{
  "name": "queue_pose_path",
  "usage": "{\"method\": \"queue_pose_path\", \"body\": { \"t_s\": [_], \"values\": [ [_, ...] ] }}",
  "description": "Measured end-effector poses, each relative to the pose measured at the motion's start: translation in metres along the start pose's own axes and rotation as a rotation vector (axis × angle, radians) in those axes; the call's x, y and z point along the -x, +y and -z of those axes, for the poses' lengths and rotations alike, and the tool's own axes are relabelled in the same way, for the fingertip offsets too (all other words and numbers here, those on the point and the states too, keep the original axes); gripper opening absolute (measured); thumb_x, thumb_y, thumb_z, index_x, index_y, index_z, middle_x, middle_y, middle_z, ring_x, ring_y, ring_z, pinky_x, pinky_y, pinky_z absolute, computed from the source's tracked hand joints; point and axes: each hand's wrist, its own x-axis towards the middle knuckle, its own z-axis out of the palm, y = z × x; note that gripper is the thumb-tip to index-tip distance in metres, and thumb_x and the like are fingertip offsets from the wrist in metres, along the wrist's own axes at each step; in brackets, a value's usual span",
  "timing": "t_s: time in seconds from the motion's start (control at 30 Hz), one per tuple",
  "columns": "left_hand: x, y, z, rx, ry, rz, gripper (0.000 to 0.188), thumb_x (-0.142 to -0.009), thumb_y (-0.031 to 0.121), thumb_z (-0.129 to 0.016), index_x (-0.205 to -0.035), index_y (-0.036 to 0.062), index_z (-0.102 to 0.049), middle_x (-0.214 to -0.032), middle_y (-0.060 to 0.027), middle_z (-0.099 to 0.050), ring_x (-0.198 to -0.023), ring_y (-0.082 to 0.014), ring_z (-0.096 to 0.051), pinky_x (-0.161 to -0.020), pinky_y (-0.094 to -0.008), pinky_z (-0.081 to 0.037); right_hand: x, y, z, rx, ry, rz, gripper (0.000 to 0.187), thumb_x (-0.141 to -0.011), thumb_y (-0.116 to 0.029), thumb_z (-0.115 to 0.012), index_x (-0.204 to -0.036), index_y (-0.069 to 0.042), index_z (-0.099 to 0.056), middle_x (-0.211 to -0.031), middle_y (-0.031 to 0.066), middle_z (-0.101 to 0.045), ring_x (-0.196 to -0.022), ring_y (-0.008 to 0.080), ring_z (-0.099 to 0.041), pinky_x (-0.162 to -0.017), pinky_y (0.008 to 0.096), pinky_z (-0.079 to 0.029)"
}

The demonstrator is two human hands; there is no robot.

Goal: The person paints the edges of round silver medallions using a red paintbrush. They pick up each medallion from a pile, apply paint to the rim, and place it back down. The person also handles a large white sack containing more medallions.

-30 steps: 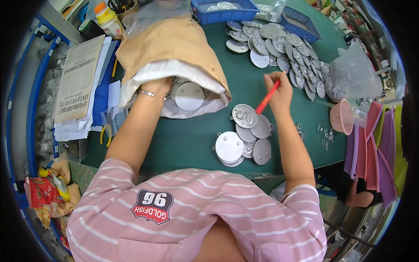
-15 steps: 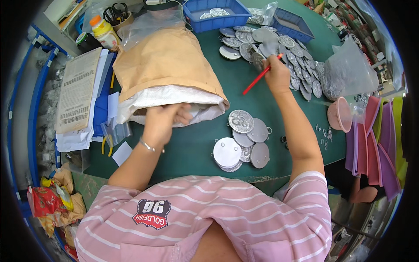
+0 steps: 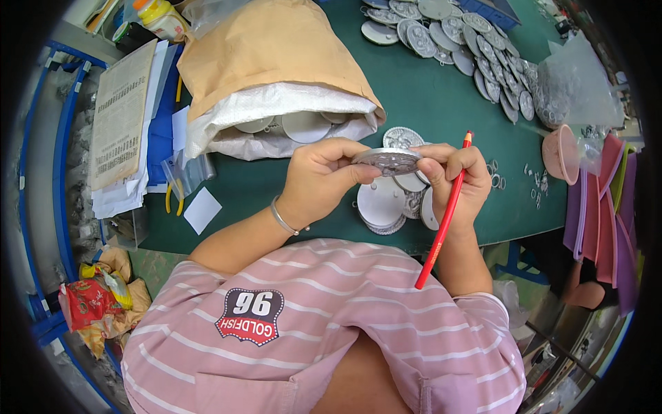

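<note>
This looks like a small factory or assembly workshop. A green-covered counter [image 3: 441, 103] is crowded with many identical round metal discs [image 3: 476, 52] laid out in overlapping rows, and more lie inside an open brown paper sack [image 3: 276, 62]. Printed sheets [image 3: 121, 114], small clear bags [image 3: 183, 172], blue parts trays [image 3: 500, 8] and a blue metal frame [image 3: 58, 159] surround the workplace.

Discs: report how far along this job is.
Done, apparently: rows of discs laid out far right, a small pile under the hands. In hand: one disc between left hand and right hand, which also grips a red pencil. Left: discs in the open bag.
</note>
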Motion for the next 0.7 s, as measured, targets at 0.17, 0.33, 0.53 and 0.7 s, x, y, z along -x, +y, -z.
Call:
{"method": "queue_pose_path", "body": {
  "t_s": [0.17, 0.33, 0.53, 0.7],
  "values": [
    [0.006, -0.011, 0.003, 0.069, -0.028, -0.06, 0.015, -0.076, -0.009, -0.063, -0.09, -0.0057, -0.061, -0.088, -0.0132, -0.063, -0.079, -0.0175, -0.063, -0.072, -0.0273, -0.053, 0.008, 0.003, 0.001, 0.13, -0.087, 0.129, 0.033, -0.071, 0.008, -0.069, -0.069, -0.006, -0.039, -0.085, 0.0207, -0.066, -0.076, 0.0197, -0.063, -0.065, 0.0276, -0.05],
    [0.003, -0.014, 0.006, 0.052, -0.056, 0.022, 0.018, -0.084, 0.004, -0.059, -0.099, -0.0055, -0.058, -0.093, -0.0177, -0.062, -0.081, -0.0228, -0.065, -0.072, -0.0308, -0.056, 0.006, -0.001, 0.002, 0.233, -0.085, 0.176, 0.033, -0.069, 0.012, -0.069, -0.066, -0.006, -0.04, -0.079, 0.0184, -0.066, -0.071, 0.0178, -0.063, -0.061, 0.0269, -0.049],
    [-0.01, 0.004, 0.022, 0.483, -0.181, 0.716, 0.042, -0.092, 0.032, -0.052, -0.113, -0.0038, -0.054, -0.094, -0.0165, -0.062, -0.076, -0.019, -0.064, -0.063, -0.0241, -0.054, -0.002, -0.005, 0.006, 0.364, -0.206, 0.264, 0.033, -0.064, 0.011, -0.07, -0.063, -0.005, -0.041, -0.078, 0.015, -0.067, -0.068, 0.0203, -0.062, -0.059, 0.0282, -0.048],
    [-0.007, -0.025, 0.024, 0.623, -0.246, 0.699, 0.038, -0.09, 0.027, -0.056, -0.115, -0.0013, -0.054, -0.089, -0.005, -0.061, -0.068, -0.0079, -0.057, -0.057, -0.0149, -0.045, -0.004, 0.001, -0.002, 0.299, -0.223, 0.228, 0.031, -0.069, 0.012, -0.065, -0.07, -0.005, -0.039, -0.088, 0.0159, -0.066, -0.073, 0.0198, -0.061, -0.064, 0.0289, -0.049]
  ]
}}
